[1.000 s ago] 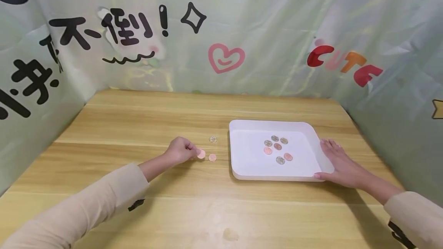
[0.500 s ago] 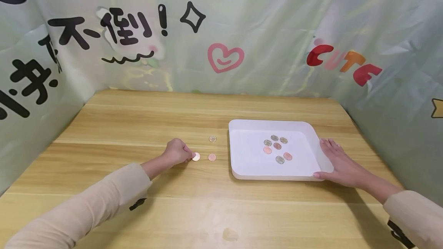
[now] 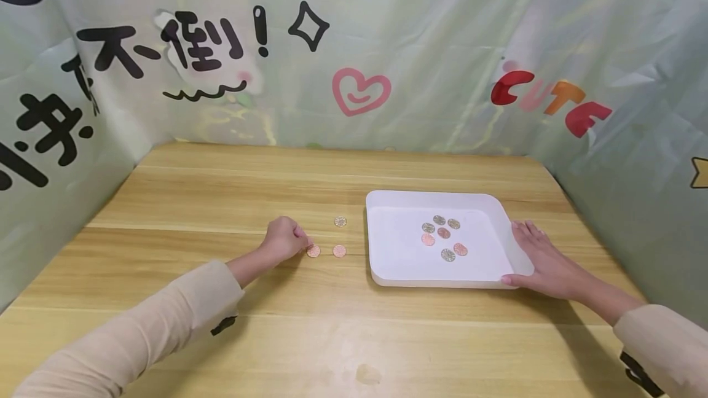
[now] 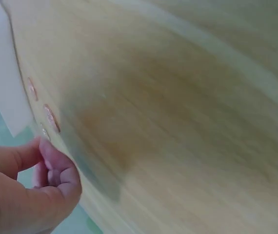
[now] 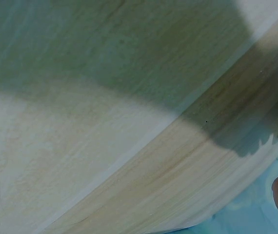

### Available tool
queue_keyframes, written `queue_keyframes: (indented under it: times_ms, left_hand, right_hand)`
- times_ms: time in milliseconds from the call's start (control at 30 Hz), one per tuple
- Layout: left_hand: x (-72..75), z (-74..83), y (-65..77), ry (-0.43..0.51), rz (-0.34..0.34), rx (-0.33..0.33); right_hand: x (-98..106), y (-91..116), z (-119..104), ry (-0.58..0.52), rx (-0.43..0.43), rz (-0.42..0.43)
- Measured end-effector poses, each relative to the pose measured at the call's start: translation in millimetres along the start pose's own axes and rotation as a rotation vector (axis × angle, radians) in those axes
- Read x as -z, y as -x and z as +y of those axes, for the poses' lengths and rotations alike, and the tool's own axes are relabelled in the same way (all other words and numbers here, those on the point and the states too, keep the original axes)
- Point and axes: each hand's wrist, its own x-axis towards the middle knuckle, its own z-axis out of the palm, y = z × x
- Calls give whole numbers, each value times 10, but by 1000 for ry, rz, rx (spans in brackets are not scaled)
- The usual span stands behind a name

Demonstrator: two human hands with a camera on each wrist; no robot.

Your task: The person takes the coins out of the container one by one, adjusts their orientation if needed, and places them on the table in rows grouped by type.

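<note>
A copper-coloured coin lies flat on the wooden table, just below the fingertips of my left hand. Thumb and forefinger meet with the fingers curled, and no coin shows between them in the left wrist view. To the right lie another copper-coloured coin and, farther back, a silvery coin. My right hand rests against the right end of a white tray, fingers extended along its side and thumb at the front corner. Several coins, copper-coloured and silvery, lie inside the tray.
The wooden table is bordered by a pale green printed curtain at the back and both sides. My right forearm reaches in at the lower right, its hand's shadow falling on the table.
The copper-coloured coin, pinched by my left hand a second ago, has shifted left and now lies on the table. The fingertips have lifted slightly off it. Right hand and tray stay put.
</note>
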Motion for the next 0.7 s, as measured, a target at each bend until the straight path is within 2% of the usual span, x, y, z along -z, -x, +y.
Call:
queue_keyframes:
  times_ms: [167,367,500,700]
  left_hand:
    - [-18,77,-3,46,29,-113]
    - [-110,273,-5,151,18,-166]
    - [-214,409,-28,189,47,-219]
    - [-391,594,-66,284,49,-284]
  right_hand:
    - [-1,-3,-1,-2,-2,0]
    - [8,0,1,-9,-12,-12]
    - [8,6,-4,-10,-10,-10]
    - [12,1,-22,-20,-17,-14]
